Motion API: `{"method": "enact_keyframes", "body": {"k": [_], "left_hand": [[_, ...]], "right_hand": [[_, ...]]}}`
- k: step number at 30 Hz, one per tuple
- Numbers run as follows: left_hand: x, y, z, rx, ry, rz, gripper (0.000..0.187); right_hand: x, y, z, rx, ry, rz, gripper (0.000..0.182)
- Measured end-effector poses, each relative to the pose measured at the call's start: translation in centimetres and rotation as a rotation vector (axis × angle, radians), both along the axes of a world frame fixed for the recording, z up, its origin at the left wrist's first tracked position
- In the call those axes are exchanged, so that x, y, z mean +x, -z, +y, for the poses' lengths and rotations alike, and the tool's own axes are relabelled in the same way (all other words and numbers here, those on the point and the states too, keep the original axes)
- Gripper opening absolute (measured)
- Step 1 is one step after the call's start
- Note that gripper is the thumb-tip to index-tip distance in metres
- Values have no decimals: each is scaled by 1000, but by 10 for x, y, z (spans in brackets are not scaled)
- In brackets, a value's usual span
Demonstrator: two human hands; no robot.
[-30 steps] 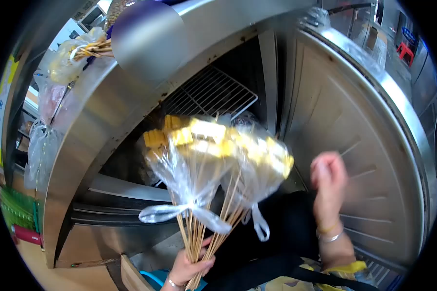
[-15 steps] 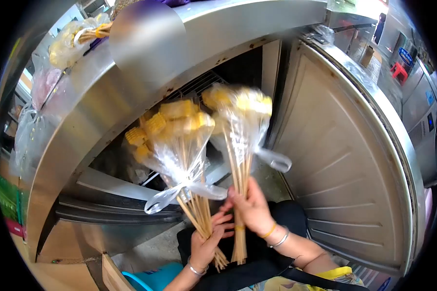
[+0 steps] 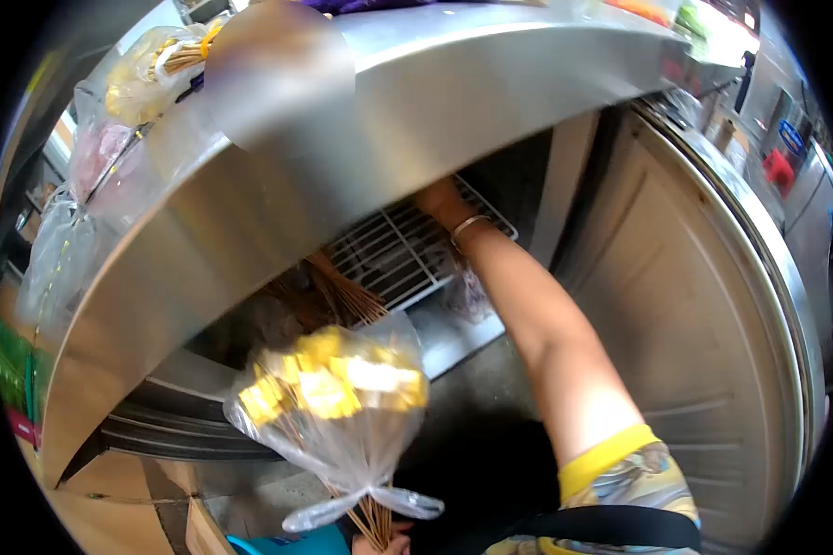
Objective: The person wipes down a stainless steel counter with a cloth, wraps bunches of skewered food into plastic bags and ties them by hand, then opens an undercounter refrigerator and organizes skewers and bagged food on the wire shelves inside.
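Observation:
My left hand (image 3: 395,542), only partly in view at the bottom edge, is closed round the sticks of a bundle of corn skewers (image 3: 329,384). Yellow corn pieces top the sticks, inside a clear plastic bag tied in a knot (image 3: 368,490). My right hand (image 3: 441,201) reaches deep into the open fridge cabinet, just over the white wire shelf (image 3: 393,245). Its fingers are hidden in shadow behind the counter edge, so what they hold cannot be seen. More skewer sticks (image 3: 347,291) lie on the shelf's left part.
The steel counter (image 3: 389,111) overhangs the cabinet opening. On the right the fridge door (image 3: 694,305) stands wide open. Bagged skewers (image 3: 143,83) and plastic bags (image 3: 60,264) are at the left. A teal container (image 3: 296,541) sits below.
My right hand has moved up and away into the cabinet; the second corn bundle it held is out of sight. My left hand has lowered with its bundle.

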State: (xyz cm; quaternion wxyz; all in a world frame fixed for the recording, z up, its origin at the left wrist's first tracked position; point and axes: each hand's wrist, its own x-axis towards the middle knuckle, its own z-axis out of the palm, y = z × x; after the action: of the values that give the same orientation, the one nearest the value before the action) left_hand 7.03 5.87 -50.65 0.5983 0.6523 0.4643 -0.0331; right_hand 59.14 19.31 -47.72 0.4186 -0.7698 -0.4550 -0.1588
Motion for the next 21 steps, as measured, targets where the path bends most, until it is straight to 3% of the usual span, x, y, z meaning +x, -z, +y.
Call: {"method": "enact_keyframes", "body": {"k": [4,7,8,9,10,11,13,14,15,17,19,20,21], "left_hand": [[23,-30,-5,-61,-29,-23,22],[32,-27,4,-13,81,53,21],[41,-28,6,-69,25,-5,20],[43,-20,18,32,281,80,22],[51,-17,25,-278,194,-88,25],[76,-38,24,-278,162,-111,22],[105,-40,26,-371,162,-284,19],[124,-42,27,-347,193,-285,19],[141,-40,27,-289,197,-360,20],[179,-35,31,-245,180,-449,20],[213,-20,34,-160,177,-604,18],[228,-12,34,-96,173,-672,18],[245,-6,42,-100,150,-687,18]], "right_hand": [[55,109,65,-195,222,-13,46],[13,91,29,-270,300,-12,62],[10,78,20,-276,288,-79,48],[8,67,10,-282,276,-150,38],[-1,63,-9,-297,273,-138,38],[-13,61,-33,-11,165,-208,41],[-64,39,-93,228,-280,600,37],[-90,28,-124,378,-363,974,36],[-114,22,-149,341,-397,1317,36],[-165,14,-180,363,-507,1439,41],[-193,-16,-183,312,-796,1398,42],[-193,-18,-169,299,-713,1221,44],[-179,-20,-154,146,-479,1179,41]]}}
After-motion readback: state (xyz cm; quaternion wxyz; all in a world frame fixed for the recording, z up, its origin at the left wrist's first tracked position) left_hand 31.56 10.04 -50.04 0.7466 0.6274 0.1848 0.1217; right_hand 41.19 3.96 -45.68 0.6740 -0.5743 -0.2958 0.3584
